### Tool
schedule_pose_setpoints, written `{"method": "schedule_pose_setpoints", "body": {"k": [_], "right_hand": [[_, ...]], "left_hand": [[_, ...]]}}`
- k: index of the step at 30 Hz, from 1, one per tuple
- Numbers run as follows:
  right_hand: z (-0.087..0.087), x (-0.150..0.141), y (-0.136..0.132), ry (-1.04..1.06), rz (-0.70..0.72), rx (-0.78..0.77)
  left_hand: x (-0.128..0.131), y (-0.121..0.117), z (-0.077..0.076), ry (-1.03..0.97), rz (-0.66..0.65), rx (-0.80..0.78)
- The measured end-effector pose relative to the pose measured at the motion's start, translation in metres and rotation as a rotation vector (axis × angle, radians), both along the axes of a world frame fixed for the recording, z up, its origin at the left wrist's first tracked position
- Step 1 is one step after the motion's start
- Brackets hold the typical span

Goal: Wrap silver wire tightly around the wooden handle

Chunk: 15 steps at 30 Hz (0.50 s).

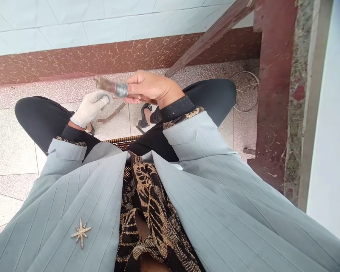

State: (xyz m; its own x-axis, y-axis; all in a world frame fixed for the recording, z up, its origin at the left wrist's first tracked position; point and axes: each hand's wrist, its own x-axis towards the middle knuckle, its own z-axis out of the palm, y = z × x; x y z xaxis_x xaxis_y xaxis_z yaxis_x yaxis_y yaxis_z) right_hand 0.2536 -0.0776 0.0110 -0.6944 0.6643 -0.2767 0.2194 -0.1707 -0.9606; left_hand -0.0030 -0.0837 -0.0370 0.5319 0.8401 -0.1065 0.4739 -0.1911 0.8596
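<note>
Low over a tiled floor (11, 143), left of a slanting wooden beam (206, 43), a wooden stick (106, 85) is clasped in the bare right hand (150, 86), its end pointing left. The gloved left hand (89, 107) curls just on that end's near side; whether it pinches anything cannot be told. Silvery wire (121, 89) rings the stick beside the right fingers, where a firm hold should best keep the turns tight.

Looks like a home from here: pale wall tiles (65, 36), marbled brown skirting (130, 56), speckled floor (11, 143), worn red upright (274, 87) along its right edge.
</note>
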Motion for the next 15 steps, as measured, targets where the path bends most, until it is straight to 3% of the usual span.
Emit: {"method": "schedule_pose_setpoints", "body": {"k": [3,6,8,11,13,15], "right_hand": [[0.003,-0.004,0.002,-0.058,-0.347,0.077],[-0.004,-0.011,0.007,-0.418,-0.354,0.147],[-0.010,-0.014,0.009,-0.612,-0.205,0.164],[-0.015,-0.013,0.011,-0.716,0.070,0.073],[-0.015,-0.008,0.011,-0.651,0.316,-0.024],[-0.015,-0.001,0.011,-0.441,0.524,-0.083]], "left_hand": [[0.004,-0.002,0.004,0.100,-0.070,-0.012],[0.008,-0.005,0.008,0.168,-0.161,0.015],[0.008,-0.005,0.008,0.190,-0.197,0.038],[0.006,-0.005,0.006,0.202,-0.215,0.057],[0.004,-0.003,0.005,0.195,-0.213,0.053],[0.001,-0.001,0.002,0.172,-0.199,0.040]]}}
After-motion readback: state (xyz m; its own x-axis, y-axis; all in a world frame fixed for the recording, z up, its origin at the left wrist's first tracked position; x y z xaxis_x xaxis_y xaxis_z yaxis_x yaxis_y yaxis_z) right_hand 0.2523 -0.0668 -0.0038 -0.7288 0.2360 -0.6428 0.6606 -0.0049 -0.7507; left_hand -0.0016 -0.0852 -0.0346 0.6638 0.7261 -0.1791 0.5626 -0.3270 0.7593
